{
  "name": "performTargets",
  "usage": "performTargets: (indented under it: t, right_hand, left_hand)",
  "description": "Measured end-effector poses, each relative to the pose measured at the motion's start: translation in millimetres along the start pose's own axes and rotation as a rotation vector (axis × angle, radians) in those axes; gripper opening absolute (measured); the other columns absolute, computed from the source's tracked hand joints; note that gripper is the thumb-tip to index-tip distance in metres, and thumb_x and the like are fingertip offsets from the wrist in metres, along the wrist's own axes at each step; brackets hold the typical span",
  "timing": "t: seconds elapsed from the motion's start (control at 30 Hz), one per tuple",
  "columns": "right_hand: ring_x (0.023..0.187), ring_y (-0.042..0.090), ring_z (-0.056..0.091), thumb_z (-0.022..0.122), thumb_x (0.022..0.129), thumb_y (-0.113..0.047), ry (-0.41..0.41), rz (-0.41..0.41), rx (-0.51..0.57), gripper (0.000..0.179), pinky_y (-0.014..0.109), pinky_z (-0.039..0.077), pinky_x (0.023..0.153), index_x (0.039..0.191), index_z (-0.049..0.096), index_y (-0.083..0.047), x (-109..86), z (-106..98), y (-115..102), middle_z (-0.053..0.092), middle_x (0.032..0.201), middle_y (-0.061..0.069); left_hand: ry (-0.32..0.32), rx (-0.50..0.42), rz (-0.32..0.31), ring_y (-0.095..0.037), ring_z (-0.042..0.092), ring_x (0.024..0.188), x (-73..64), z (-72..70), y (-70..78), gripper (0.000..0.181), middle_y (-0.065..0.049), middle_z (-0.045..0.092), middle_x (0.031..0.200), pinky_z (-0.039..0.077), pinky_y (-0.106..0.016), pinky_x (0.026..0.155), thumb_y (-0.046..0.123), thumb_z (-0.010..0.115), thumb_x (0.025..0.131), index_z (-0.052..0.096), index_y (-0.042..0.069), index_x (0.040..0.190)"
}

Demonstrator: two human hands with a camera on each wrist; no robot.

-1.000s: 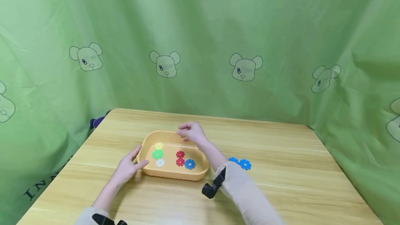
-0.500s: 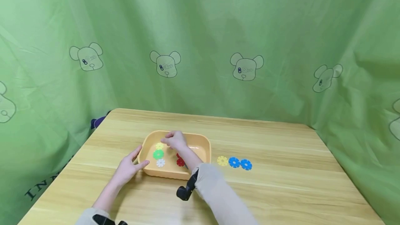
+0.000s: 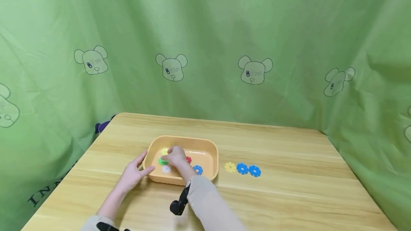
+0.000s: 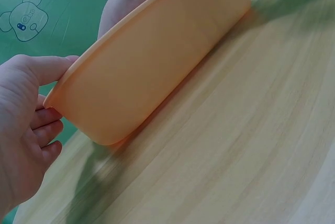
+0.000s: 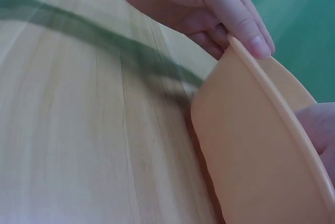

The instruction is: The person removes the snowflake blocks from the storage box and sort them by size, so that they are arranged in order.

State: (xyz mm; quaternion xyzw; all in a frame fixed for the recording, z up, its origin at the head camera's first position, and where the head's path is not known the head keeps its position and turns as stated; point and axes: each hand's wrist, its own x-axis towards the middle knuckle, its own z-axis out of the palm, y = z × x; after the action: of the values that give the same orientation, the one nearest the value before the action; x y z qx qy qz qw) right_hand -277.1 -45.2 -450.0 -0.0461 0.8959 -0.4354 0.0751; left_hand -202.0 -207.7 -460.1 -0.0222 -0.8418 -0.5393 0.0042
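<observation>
A light-orange plastic tray (image 3: 205, 145) stands on the table. At its left end my left hand (image 3: 133, 174) grips the rim, thumb over the edge and fingers outside, as the left wrist view confirms on the tray wall (image 4: 157, 67). My right hand (image 3: 176, 157) reaches down inside, its fingertips at a green notched disc (image 3: 161, 162); whether they pinch it is hidden. Around that disc lie a yellow disc (image 3: 164, 151) and a white disc (image 3: 166, 169). A red disc (image 3: 189, 159) is partly covered by the right hand, and a blue disc (image 3: 198, 170) lies beside the wrist.
Right of the tray, a yellow disc (image 3: 230, 167), a blue disc (image 3: 242, 168) and another blue disc (image 3: 255, 171) lie in a row on the wooden table (image 3: 289, 195). A green curtain (image 3: 205, 17) with bear-face prints hangs behind and at the sides.
My right hand has moved left and down from over the tray's far rim to the green disc. The yellow disc on the table has come into sight. My left hand keeps its grip.
</observation>
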Motion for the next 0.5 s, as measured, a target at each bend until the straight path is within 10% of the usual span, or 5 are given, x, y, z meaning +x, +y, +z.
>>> performTargets:
  t: [0.5]
  right_hand:
    - [0.053,0.013,0.038,0.081,0.069,-0.017,-0.012,-0.044,-0.137,0.039,0.021,0.032,0.045,0.06,0.044,-0.01,-1.0,7.6,6.5,0.04,0.058,-0.001]
  left_hand:
    - [0.002,0.004,0.019,-0.041,0.02,0.134,-0.1,1.4,-1.6,0.075,-0.024,0.024,0.147,0.017,-0.05,0.11,0.018,0.067,0.086,0.025,-0.005,0.143]
